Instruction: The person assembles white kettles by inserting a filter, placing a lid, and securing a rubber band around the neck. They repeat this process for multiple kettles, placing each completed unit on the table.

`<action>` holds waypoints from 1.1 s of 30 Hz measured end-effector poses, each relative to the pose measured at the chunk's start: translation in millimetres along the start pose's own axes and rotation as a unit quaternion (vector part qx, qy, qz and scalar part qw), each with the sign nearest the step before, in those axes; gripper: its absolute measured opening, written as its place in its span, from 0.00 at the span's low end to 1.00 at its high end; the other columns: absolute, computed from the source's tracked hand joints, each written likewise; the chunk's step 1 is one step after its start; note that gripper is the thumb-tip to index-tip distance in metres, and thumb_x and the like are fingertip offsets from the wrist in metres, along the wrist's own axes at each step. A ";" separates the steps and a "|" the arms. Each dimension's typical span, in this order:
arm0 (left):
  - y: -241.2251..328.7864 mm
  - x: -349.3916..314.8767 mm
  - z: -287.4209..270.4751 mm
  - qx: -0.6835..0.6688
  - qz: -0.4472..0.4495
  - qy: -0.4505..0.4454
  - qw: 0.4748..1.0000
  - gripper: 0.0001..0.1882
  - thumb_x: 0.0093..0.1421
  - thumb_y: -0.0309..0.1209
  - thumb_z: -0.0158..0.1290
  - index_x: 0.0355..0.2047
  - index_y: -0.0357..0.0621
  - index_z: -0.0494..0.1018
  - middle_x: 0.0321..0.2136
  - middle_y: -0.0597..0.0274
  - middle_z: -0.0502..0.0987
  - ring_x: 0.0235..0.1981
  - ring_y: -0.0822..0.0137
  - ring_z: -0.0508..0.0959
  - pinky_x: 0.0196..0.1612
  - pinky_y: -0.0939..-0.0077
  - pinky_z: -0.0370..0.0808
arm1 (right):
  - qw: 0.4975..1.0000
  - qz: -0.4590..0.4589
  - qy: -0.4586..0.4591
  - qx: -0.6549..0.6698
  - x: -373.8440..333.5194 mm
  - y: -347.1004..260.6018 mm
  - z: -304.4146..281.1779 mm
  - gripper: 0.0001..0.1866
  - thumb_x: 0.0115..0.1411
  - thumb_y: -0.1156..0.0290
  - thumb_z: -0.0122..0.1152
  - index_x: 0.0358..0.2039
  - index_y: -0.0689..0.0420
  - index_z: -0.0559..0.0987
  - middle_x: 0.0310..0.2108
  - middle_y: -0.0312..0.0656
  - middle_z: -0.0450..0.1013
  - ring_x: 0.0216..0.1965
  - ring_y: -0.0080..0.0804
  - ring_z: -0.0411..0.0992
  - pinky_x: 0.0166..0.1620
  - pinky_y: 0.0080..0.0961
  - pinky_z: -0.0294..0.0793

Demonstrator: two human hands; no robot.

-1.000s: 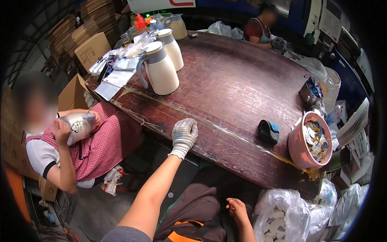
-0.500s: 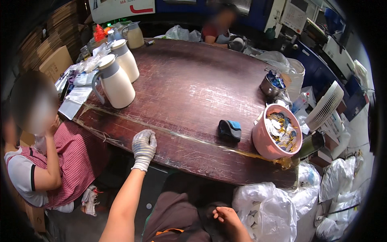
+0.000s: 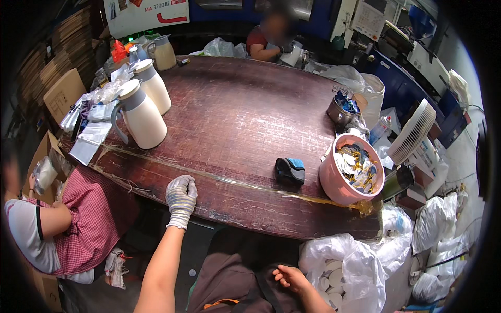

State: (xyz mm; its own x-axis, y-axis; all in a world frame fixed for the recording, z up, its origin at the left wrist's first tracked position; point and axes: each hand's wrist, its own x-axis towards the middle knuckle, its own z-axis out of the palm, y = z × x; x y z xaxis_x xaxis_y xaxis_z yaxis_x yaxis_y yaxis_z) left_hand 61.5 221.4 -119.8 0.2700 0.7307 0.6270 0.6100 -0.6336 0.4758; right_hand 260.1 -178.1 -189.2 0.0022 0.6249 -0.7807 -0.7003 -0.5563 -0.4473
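My left hand (image 3: 181, 201), in a white knitted glove with grey stripes, rests on the near edge of the dark red wooden table (image 3: 229, 120). Its fingers are curled in, and nothing shows in them. My right hand (image 3: 291, 278) is bare and lies low over my dark brown clothing (image 3: 222, 284), its fingers loosely curled with nothing visible between them. Nearest to it, on the right, is a clear plastic bag (image 3: 360, 284) holding pale round discs. On the table, a small black and blue pouch (image 3: 290, 171) sits left of a pink bucket (image 3: 334, 180) filled with discs and yellow cords.
Cream jugs (image 3: 148, 125) stand at the table's left, beside plastic packets (image 3: 88, 141). A metal pot (image 3: 339, 113) and a white fan (image 3: 415, 133) are at the right. A person in a checked apron (image 3: 91, 214) sits at left; another person (image 3: 255, 44) sits across.
The person at left has lowered a hand from head height toward an open box with plastic-wrapped things. The view has shifted slightly. My hands keep nearly the same pose.
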 end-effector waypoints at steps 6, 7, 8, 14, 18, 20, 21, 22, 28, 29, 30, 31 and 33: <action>-3.1 -0.7 1.1 -0.006 0.000 -0.011 1.000 0.04 0.53 0.30 0.55 0.28 0.46 0.77 0.30 0.57 0.79 0.35 0.54 0.78 0.44 0.59 0.73 | 0.999 -0.018 0.002 -0.026 5.1 5.8 -5.7 0.19 0.69 0.59 0.48 0.36 0.62 0.78 0.23 0.38 0.76 0.13 0.19 0.61 0.16 0.15 0.57; -1.9 -0.5 1.0 -0.001 0.003 -0.009 1.000 0.04 0.53 0.29 0.55 0.28 0.46 0.77 0.30 0.56 0.79 0.35 0.53 0.78 0.43 0.60 0.73 | 0.999 -0.013 0.011 -0.030 4.3 4.0 -3.5 0.19 0.69 0.59 0.48 0.37 0.62 0.78 0.23 0.38 0.76 0.13 0.19 0.61 0.16 0.15 0.57; -1.4 -0.1 0.7 0.005 0.006 -0.007 1.000 0.04 0.53 0.29 0.54 0.29 0.45 0.77 0.31 0.55 0.79 0.35 0.52 0.78 0.43 0.60 0.74 | 0.999 -0.008 0.020 -0.034 1.9 2.5 -0.4 0.19 0.69 0.59 0.48 0.37 0.62 0.78 0.23 0.38 0.76 0.13 0.19 0.60 0.16 0.15 0.57; -8.4 -0.6 -1.5 0.014 -0.013 -0.029 0.999 0.06 0.52 0.30 0.56 0.31 0.45 0.77 0.32 0.55 0.79 0.38 0.52 0.78 0.46 0.60 0.72 | 0.998 -0.014 0.020 -0.058 -2.0 0.6 9.0 0.18 0.68 0.59 0.48 0.38 0.61 0.78 0.25 0.37 0.76 0.15 0.18 0.62 0.19 0.15 0.58; -1.1 0.4 0.8 0.086 0.002 0.001 0.996 0.13 0.52 0.34 0.57 0.38 0.45 0.76 0.43 0.53 0.76 0.48 0.52 0.74 0.54 0.58 0.67 | 0.992 -0.073 -0.012 -0.104 -14.6 -7.0 37.0 0.16 0.66 0.62 0.52 0.44 0.62 0.78 0.27 0.37 0.76 0.19 0.17 0.65 0.25 0.13 0.64; -4.0 -1.1 0.8 0.118 -0.026 -0.056 0.991 0.20 0.52 0.39 0.57 0.44 0.45 0.74 0.50 0.50 0.71 0.55 0.51 0.68 0.60 0.55 0.61 | 0.978 -0.132 -0.034 -0.158 -18.2 -35.5 61.1 0.15 0.65 0.64 0.55 0.45 0.61 0.78 0.29 0.37 0.76 0.21 0.16 0.65 0.25 0.12 0.64; -2.0 0.1 0.8 0.126 -0.024 -0.061 0.990 0.21 0.52 0.39 0.57 0.45 0.44 0.74 0.51 0.50 0.71 0.55 0.50 0.68 0.61 0.55 0.61 | 0.970 -0.166 -0.015 -0.177 -22.7 -57.6 77.0 0.13 0.64 0.67 0.56 0.45 0.61 0.78 0.29 0.37 0.76 0.22 0.15 0.66 0.26 0.13 0.65; -1.4 1.3 1.7 0.134 -0.023 -0.066 0.988 0.22 0.52 0.40 0.57 0.45 0.44 0.74 0.51 0.50 0.71 0.56 0.50 0.67 0.61 0.55 0.60 | 0.956 -0.212 0.005 -0.203 -28.5 -84.1 93.9 0.12 0.64 0.69 0.56 0.44 0.62 0.78 0.30 0.37 0.76 0.23 0.15 0.67 0.26 0.13 0.66; -11.1 0.1 -2.9 0.150 -0.019 -0.081 0.985 0.23 0.54 0.42 0.55 0.47 0.43 0.73 0.51 0.51 0.71 0.57 0.51 0.67 0.62 0.54 0.58 | 0.605 -0.596 0.210 -0.485 -14.1 -252.2 165.0 0.23 0.55 0.70 0.64 0.51 0.63 0.71 0.44 0.47 0.72 0.46 0.37 0.70 0.51 0.31 0.67; -8.8 0.9 -2.9 0.146 -0.018 -0.080 0.986 0.23 0.54 0.42 0.55 0.47 0.43 0.73 0.51 0.51 0.71 0.57 0.51 0.67 0.62 0.54 0.58 | 0.582 -0.612 0.232 -0.483 -11.8 -279.0 174.8 0.25 0.56 0.67 0.64 0.52 0.62 0.70 0.51 0.53 0.69 0.52 0.46 0.68 0.55 0.36 0.66; -6.7 1.6 -1.3 0.141 -0.017 -0.081 0.987 0.22 0.54 0.42 0.55 0.46 0.44 0.73 0.51 0.51 0.72 0.56 0.52 0.68 0.62 0.54 0.58 | 0.470 -0.642 0.284 -0.536 -7.6 -307.3 179.5 0.27 0.57 0.62 0.64 0.53 0.62 0.70 0.58 0.60 0.63 0.59 0.54 0.64 0.59 0.41 0.62; -5.1 2.4 1.6 0.132 -0.014 -0.073 0.989 0.22 0.54 0.42 0.55 0.46 0.44 0.73 0.51 0.50 0.72 0.56 0.52 0.68 0.62 0.54 0.58 | 0.444 -0.618 0.326 -0.561 -7.4 -331.3 187.4 0.27 0.57 0.56 0.63 0.51 0.62 0.71 0.61 0.64 0.59 0.62 0.59 0.60 0.61 0.44 0.60; -3.8 2.9 1.9 0.127 -0.017 -0.076 0.989 0.22 0.53 0.42 0.55 0.46 0.45 0.73 0.50 0.51 0.72 0.56 0.52 0.68 0.62 0.55 0.58 | 0.418 -0.544 0.383 -0.618 1.2 -372.9 199.0 0.30 0.55 0.48 0.63 0.45 0.62 0.72 0.60 0.63 0.61 0.61 0.57 0.61 0.60 0.42 0.60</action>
State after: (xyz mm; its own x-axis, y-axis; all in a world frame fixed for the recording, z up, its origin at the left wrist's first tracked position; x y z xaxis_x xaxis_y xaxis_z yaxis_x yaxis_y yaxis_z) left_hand 61.4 226.5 -121.0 0.3424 0.7927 0.5043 0.7831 -0.5374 0.3130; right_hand 379.1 139.1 63.5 0.3980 0.7814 0.4807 0.9170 -0.3240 -0.2327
